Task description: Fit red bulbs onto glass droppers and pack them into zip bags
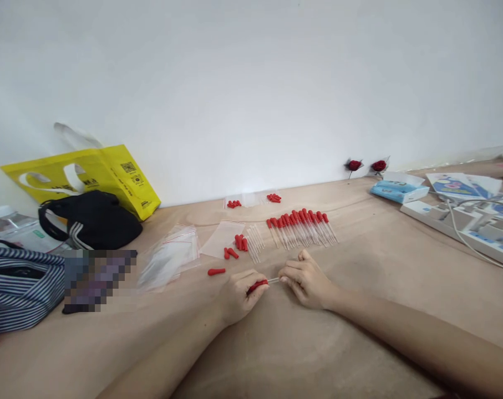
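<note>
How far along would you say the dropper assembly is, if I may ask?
The row of red-topped droppers already looks done. In progress, the left hand holds a red bulb against a glass tube gripped by the right hand. Bare tubes and loose bulbs beside the row appear left.

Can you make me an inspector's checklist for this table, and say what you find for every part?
Surface: light-brown, smooth covering.
Work things: row of thin clear droppers with red rubber tops; loose red rubber bulbs; thin clear tubes; clear plastic bags.
Clutter: yellow printed bag, black cloth item, striped fabric bag, light-blue packet.
Hands: left hand grips a red bulb; right hand pinches a clear tube.
Cables: white, lying over a white power strip, right side.
Surroundings: white wall, two dark-red roses near it.
</note>
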`<action>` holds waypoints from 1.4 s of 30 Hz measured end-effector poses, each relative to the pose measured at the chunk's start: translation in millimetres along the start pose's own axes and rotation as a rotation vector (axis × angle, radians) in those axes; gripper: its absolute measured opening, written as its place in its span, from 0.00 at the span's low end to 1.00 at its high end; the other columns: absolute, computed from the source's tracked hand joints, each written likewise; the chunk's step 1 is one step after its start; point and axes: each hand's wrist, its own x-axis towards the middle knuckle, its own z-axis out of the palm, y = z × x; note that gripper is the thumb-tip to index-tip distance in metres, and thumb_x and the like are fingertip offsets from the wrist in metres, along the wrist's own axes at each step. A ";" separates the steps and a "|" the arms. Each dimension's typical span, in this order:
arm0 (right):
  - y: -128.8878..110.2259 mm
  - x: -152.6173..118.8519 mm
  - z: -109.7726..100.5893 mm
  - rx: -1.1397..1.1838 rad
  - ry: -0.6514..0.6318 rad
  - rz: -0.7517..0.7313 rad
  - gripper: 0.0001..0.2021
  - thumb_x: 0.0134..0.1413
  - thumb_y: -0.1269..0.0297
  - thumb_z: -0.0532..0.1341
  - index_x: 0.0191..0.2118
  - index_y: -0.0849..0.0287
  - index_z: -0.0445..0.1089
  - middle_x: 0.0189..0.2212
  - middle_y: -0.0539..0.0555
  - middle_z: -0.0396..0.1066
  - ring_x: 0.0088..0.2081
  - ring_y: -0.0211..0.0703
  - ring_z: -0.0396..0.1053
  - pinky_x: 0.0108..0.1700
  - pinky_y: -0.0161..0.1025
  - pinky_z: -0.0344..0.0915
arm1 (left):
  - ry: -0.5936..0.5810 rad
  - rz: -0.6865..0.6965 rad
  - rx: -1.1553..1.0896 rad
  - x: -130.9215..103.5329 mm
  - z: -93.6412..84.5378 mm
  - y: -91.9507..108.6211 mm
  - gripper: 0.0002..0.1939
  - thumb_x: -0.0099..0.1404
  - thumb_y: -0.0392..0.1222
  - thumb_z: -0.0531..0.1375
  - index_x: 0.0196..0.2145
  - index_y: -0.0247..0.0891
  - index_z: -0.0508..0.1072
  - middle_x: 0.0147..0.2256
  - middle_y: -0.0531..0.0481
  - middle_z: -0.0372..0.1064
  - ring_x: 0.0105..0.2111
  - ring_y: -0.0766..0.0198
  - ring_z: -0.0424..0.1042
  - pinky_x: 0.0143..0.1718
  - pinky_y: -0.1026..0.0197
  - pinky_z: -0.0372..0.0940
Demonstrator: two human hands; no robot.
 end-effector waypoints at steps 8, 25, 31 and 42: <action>1.0 1.8 1.1 0.034 -0.064 0.007 0.11 0.56 0.70 0.47 0.28 0.61 0.64 0.25 0.51 0.67 0.27 0.36 0.59 0.35 0.37 0.45 | -0.016 0.037 0.040 0.7 1.2 1.0 0.09 0.63 0.38 0.51 0.30 0.35 0.69 0.27 0.48 0.69 0.26 0.66 0.67 0.29 0.65 0.62; 17.7 38.0 2.6 -0.055 0.082 0.506 0.13 0.53 0.69 0.50 0.44 0.62 0.63 0.31 0.55 0.71 0.34 0.42 0.65 0.36 0.36 0.51 | 0.228 -0.471 0.298 -5.5 -46.2 -25.0 0.17 0.54 0.50 0.58 0.35 0.37 0.59 0.30 0.50 0.62 0.31 0.60 0.65 0.32 0.59 0.62; 30.8 73.7 21.6 -0.256 0.085 0.737 0.13 0.52 0.68 0.49 0.45 0.62 0.59 0.30 0.57 0.71 0.35 0.46 0.67 0.38 0.39 0.47 | -0.153 -0.455 0.204 -14.4 -74.6 -42.9 0.19 0.45 0.47 0.64 0.34 0.38 0.64 0.36 0.50 0.62 0.37 0.58 0.64 0.37 0.59 0.60; 35.3 87.5 29.2 -0.337 0.046 0.807 0.12 0.51 0.66 0.50 0.40 0.63 0.62 0.30 0.59 0.71 0.33 0.46 0.67 0.39 0.42 0.43 | -0.167 -0.556 0.179 -14.5 -72.1 -46.2 0.02 0.54 0.37 0.55 0.27 0.37 0.68 0.28 0.51 0.66 0.27 0.63 0.66 0.28 0.64 0.60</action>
